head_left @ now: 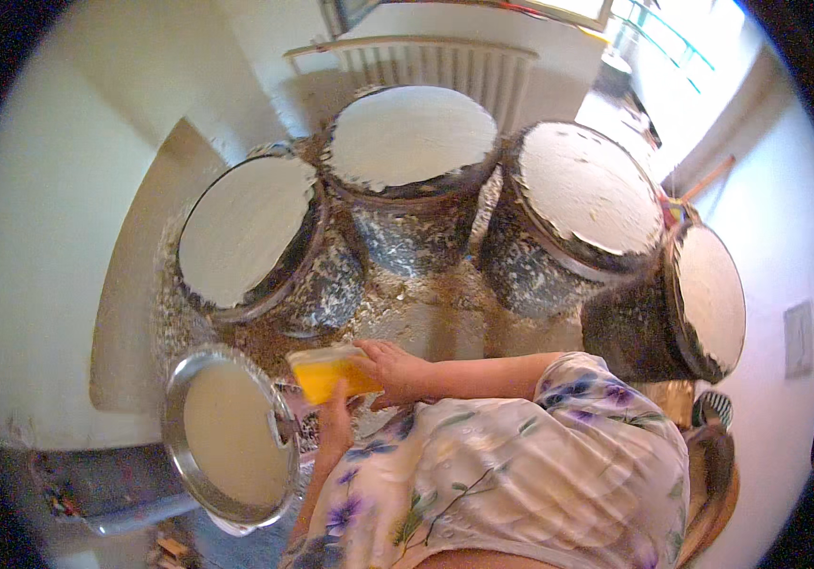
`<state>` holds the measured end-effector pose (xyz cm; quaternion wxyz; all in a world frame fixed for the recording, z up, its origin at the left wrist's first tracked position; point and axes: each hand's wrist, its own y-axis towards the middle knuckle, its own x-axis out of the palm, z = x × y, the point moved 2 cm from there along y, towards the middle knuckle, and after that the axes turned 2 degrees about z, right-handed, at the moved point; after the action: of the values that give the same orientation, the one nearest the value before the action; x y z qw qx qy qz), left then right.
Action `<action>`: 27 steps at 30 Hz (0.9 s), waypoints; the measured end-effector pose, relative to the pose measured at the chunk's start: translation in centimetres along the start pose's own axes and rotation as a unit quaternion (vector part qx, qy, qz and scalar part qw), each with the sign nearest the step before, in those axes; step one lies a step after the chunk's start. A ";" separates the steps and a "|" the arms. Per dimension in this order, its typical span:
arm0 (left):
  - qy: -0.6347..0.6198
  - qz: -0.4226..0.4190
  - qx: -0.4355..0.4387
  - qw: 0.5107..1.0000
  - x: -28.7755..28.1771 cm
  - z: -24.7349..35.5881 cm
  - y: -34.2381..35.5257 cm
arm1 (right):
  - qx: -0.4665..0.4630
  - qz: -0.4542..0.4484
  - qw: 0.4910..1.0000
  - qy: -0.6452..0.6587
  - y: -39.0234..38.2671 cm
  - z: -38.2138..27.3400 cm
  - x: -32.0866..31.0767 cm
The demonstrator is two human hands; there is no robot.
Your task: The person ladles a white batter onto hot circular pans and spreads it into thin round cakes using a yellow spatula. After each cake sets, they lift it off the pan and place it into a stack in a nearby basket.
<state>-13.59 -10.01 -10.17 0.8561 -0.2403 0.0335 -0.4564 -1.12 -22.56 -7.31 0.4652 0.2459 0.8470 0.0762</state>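
Observation:
A flat yellow scraper-like piece (324, 374) with a whitish, smeared edge is held in front of my body, left of the middle. My right hand (396, 368) reaches across from the right, closed on its right end. From below, my left hand (335, 422) holds its lower edge, a finger lying against the yellow face; the other fingers are partly hidden. Left of my hands, and apart from them, stands a shiny metal basin (175, 424) containing a pale cream-coloured mass (234, 434).
Several dark, splattered drums stand in an arc ahead, their round tops covered in white paste: left (250, 230), middle (414, 136), right (589, 186) and far right (710, 292). Pale spatter marks the floor (405, 325) between them. Behind is a radiator (416, 61).

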 end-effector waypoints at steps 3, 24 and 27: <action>0.150 -0.135 0.028 0.979 6.1 0.6 1.1 | 0.075 0.074 0.993 0.051 -0.9 1.5 -2.5; 0.109 -0.113 -0.286 0.945 14.2 -12.0 2.4 | 0.276 0.092 0.890 -0.351 -25.4 28.8 -20.6; 0.110 -0.009 -0.339 0.934 7.4 -13.6 -0.7 | 0.252 0.094 0.896 -0.353 -22.5 30.7 -20.1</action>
<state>-13.57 -21.37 -20.69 0.7105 -0.4649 0.2778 -0.4493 25.38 -54.88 -17.32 0.6466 0.4440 0.5912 -0.1878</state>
